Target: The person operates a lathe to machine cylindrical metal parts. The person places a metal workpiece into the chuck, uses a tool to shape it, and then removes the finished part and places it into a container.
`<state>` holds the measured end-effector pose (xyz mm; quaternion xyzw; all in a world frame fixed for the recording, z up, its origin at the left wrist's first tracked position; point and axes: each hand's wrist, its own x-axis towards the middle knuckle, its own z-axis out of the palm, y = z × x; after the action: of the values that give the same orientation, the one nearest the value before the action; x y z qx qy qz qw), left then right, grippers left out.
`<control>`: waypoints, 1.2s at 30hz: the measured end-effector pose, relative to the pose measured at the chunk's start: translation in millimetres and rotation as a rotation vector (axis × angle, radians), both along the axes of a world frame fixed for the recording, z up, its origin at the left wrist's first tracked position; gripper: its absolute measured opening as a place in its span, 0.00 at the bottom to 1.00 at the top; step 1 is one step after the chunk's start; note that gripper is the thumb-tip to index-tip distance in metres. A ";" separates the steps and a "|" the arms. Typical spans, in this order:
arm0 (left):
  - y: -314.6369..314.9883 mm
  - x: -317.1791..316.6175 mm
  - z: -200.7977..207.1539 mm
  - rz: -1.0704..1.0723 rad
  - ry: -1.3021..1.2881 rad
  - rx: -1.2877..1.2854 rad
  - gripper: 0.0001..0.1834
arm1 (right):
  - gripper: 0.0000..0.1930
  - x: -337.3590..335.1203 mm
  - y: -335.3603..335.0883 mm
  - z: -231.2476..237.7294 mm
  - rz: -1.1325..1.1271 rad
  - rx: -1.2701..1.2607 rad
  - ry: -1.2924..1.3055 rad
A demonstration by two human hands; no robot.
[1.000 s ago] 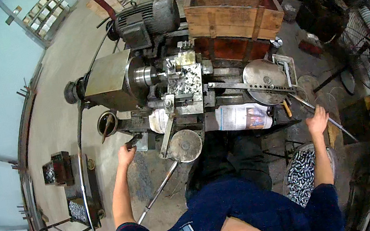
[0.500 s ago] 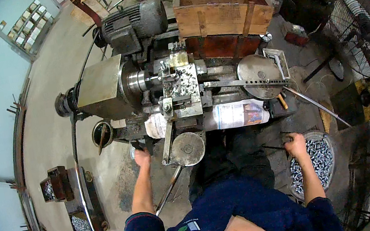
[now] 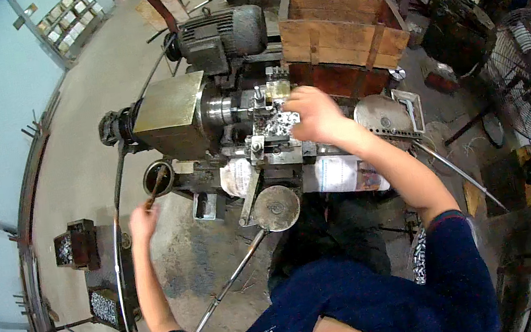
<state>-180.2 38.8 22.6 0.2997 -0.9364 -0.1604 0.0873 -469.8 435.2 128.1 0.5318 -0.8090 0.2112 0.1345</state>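
My left hand (image 3: 144, 221) is closed round the lower end of a brown wooden stick (image 3: 156, 183), whose other end goes into a round dark pot (image 3: 146, 178) left of the lathe. What is on the end inside the pot cannot be made out. My right hand (image 3: 316, 115) reaches over the lathe's tool slide (image 3: 285, 156), fingers curled at the chip-covered top. Whatever its fingers hold, if anything, is hidden or too small to name. Bright metal chips (image 3: 278, 124) lie beside the fingertips. The chuck (image 3: 219, 112) is left of this hand.
A round-plated lever (image 3: 277, 208) juts toward me, and another round plate (image 3: 379, 113) is at right. Behind stand a motor (image 3: 223, 32) and a wooden crate (image 3: 341, 32). Small metal parts (image 3: 420, 259) lie beneath my right arm. A fan (image 3: 522, 76) stands far right.
My right hand has moved from beside the basket of metal parts up to the tool slide. My left hand has gone left from the small tray to the stick in the pot. The view has shifted.
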 end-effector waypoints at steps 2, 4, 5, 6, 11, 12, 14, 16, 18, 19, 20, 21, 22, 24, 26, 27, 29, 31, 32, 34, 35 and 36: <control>-37.2 37.0 35.9 0.162 0.135 -0.137 0.18 | 0.16 -5.9 -57.2 -4.2 0.056 0.100 0.137; -66.2 79.6 50.0 0.290 0.143 -0.318 0.19 | 0.15 -8.2 -98.5 -10.0 0.027 0.330 0.215; -72.9 108.2 49.7 0.306 0.149 -0.392 0.19 | 0.14 -7.4 -114.1 -12.2 -0.006 0.467 0.201; -84.1 138.6 32.9 0.428 0.043 -0.364 0.20 | 0.14 -9.3 -127.7 -19.3 -0.043 0.508 0.175; 39.8 129.5 -11.4 0.585 0.081 -0.323 0.23 | 0.13 -18.8 -133.0 -31.5 -0.053 0.631 0.090; 49.1 127.2 -5.6 0.619 0.059 -0.298 0.23 | 0.13 -18.3 -133.9 -24.5 -0.041 0.632 0.107; 53.6 131.0 -2.7 0.659 0.008 -0.264 0.24 | 0.12 -12.9 -139.2 -24.8 -0.043 0.657 0.142; 56.7 133.2 2.6 0.663 -0.043 -0.250 0.24 | 0.12 -5.4 -139.2 -21.6 -0.045 0.623 0.135; 78.4 119.5 -3.2 0.617 0.048 -0.277 0.23 | 0.11 -8.7 -137.9 -20.8 -0.070 0.634 0.112; 89.6 116.6 -8.3 0.605 0.121 -0.362 0.23 | 0.10 -12.5 -137.3 -28.6 -0.062 0.498 0.136; 84.3 116.0 0.6 0.579 -0.008 -0.165 0.21 | 0.10 -17.9 -136.9 -35.4 -0.063 0.496 0.134; 50.9 142.6 -26.6 0.504 0.000 -0.135 0.18 | 0.09 -15.3 -141.2 -34.1 -0.042 0.482 0.132; 47.1 134.5 -10.6 0.474 0.031 0.149 0.17 | 0.10 -15.0 -139.3 -31.6 -0.063 0.516 0.132; 17.8 137.4 -9.1 0.325 0.068 0.417 0.12 | 0.11 -10.4 -135.1 -20.2 -0.087 0.575 0.137; 44.9 92.8 30.0 0.278 0.073 0.494 0.10 | 0.10 -18.2 -115.6 -8.4 -0.149 0.514 0.192; 30.2 95.7 14.4 0.283 0.139 0.545 0.10 | 0.10 -18.5 -109.3 2.0 -0.158 0.466 0.220; 17.3 102.6 -4.7 0.274 0.237 0.744 0.10 | 0.13 -35.4 -79.2 28.8 -0.082 0.216 0.337; 27.9 101.2 5.0 0.304 0.282 0.801 0.09 | 0.11 -65.4 -44.5 49.8 -0.075 0.034 0.352; 24.2 110.0 1.5 0.287 0.298 0.781 0.09 | 0.11 -76.1 -34.4 62.0 -0.177 0.008 0.286; 18.0 103.1 -7.4 0.259 0.327 0.822 0.09 | 0.14 -120.3 0.5 76.0 -0.382 0.013 0.383; 16.4 97.9 -7.9 0.248 0.336 0.837 0.09 | 0.19 -132.0 14.6 76.6 -0.520 -0.003 0.403; 20.5 95.5 -1.0 0.237 0.342 0.874 0.09 | 0.22 -127.9 22.0 74.4 -0.548 -0.056 0.389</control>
<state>-84.7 59.3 21.6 0.3823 -0.7128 -0.5748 0.1236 -597.7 457.3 202.5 0.3208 -0.8750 0.0841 0.3527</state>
